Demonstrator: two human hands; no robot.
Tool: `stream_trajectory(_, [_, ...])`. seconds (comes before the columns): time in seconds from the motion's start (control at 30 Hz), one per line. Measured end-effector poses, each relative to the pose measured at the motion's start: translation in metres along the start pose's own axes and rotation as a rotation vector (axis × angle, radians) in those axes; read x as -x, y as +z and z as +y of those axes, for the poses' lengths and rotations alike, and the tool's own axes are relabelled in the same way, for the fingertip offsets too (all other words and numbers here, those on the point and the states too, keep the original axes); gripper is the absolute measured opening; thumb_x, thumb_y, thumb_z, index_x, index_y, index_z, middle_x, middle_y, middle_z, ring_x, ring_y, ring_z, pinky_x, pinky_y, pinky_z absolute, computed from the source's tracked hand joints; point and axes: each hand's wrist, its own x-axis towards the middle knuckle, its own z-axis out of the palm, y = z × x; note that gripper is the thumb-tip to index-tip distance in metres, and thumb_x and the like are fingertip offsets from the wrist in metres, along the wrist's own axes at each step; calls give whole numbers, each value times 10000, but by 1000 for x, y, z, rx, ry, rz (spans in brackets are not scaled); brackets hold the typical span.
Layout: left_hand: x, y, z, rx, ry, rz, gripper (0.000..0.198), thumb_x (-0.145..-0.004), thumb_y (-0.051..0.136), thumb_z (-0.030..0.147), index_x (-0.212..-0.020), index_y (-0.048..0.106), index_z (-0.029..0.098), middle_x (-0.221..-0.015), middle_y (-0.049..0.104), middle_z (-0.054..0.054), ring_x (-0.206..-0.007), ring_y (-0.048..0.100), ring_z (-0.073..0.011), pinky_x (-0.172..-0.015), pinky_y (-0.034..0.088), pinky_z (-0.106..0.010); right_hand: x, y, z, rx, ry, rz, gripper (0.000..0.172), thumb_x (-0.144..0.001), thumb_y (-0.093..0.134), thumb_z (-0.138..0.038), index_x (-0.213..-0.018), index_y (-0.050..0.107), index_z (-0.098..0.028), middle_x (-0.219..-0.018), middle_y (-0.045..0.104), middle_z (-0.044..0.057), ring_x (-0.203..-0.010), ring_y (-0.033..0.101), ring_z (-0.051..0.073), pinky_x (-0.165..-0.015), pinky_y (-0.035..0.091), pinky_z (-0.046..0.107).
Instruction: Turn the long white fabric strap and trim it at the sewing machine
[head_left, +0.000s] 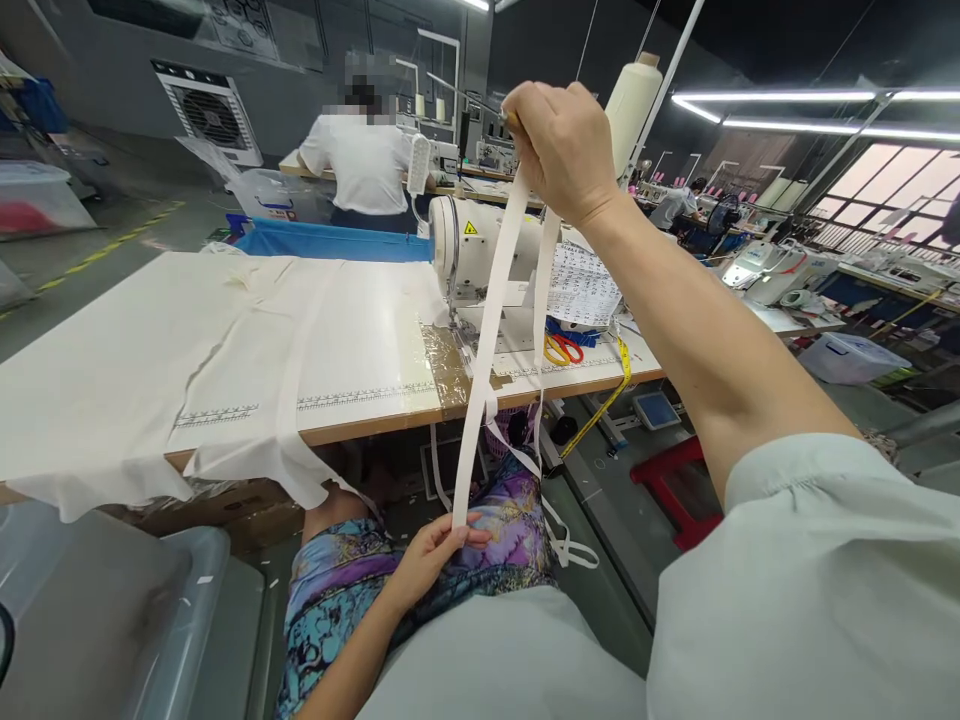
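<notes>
A long white fabric strip (487, 345) runs taut between my two hands in front of the sewing machine (469, 240). My right hand (561, 145) is raised high, its fingers closed round the upper part of the strip. Low over my lap, my left hand (439, 555) pinches the lower end. From my right hand another length of the strip drops down, and its loose end curls beside my knee. White fabric pieces (247, 340) lie across the sewing table on the left, with some edges hanging over the front.
Orange- and red-handled scissors (562, 350) and a yellow measuring tape (624, 365) are right of the machine. A thread cone (634, 105) stands behind my right hand. A plastic bin (169, 600) is at lower left, a red stool (679, 490) at right. A co-worker (360, 160) sits ahead.
</notes>
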Motion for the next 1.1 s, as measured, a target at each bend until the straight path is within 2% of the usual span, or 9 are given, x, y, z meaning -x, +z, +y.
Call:
stream_trajectory(0.17, [0, 0, -1, 34, -5, -26, 582, -804, 696, 578, -1198, 645, 152, -1025, 763, -117, -967, 706, -272, -960, 510, -424, 5, 2, -5, 96, 40, -52, 375, -1003, 163, -218, -1105, 523, -230, -1040, 652, 106, -879, 558, 249, -774, 368, 389])
stream_trajectory(0.3, [-4, 0, 11, 16, 24, -36, 526, -828, 690, 536, -1193, 646, 159, -1039, 755, -108, -973, 693, -253, -960, 505, -398, 12, 2, -16, 37, -9, -17, 341, -1032, 166, -276, -1039, 506, -252, -977, 660, 83, -837, 572, 229, -771, 387, 374])
stream_trajectory(0.43, [-7, 0, 32, -27, 72, -35, 523, -857, 657, 528, -1215, 632, 147, -1008, 750, -111, -912, 687, -239, -914, 516, -384, 25, 2, -35, -39, -101, -57, 321, -1038, 202, -288, -986, 518, -259, -919, 668, 62, -782, 586, 211, -769, 389, 373])
stream_trajectory(0.6, [-6, 1, 69, -56, 156, -17, 541, -888, 611, 527, -1255, 596, 131, -978, 745, -117, -854, 686, -232, -877, 519, -383, 47, 12, -61, -128, -203, -147, 342, -1056, 215, -310, -1044, 538, -196, -863, 647, 47, -761, 580, 175, -787, 395, 348])
stream_trajectory(0.77, [-6, 3, 97, -109, 178, 17, 496, -924, 541, 542, -1188, 623, 130, -914, 752, -107, -765, 684, -215, -804, 542, -373, 68, 24, -77, -154, -232, -245, 385, -1054, 222, -285, -1037, 581, -147, -797, 621, 35, -716, 567, 157, -737, 384, 312])
stream_trajectory(0.93, [-7, 2, 92, -94, 146, 47, 494, -923, 537, 543, -1167, 613, 120, -870, 755, -103, -679, 662, -189, -736, 544, -349, 86, 35, -77, -143, -176, -293, 387, -1045, 260, -317, -983, 604, -151, -733, 618, 52, -676, 556, 191, -693, 359, 303])
stream_trajectory(1.1, [-9, 1, 84, -51, 127, -10, 483, -929, 542, 525, -1188, 600, 121, -883, 749, -102, -702, 666, -190, -749, 536, -348, 103, 48, -74, -187, -143, -365, 287, -1004, 345, -281, -1012, 605, -159, -734, 638, 56, -657, 541, 200, -638, 312, 277])
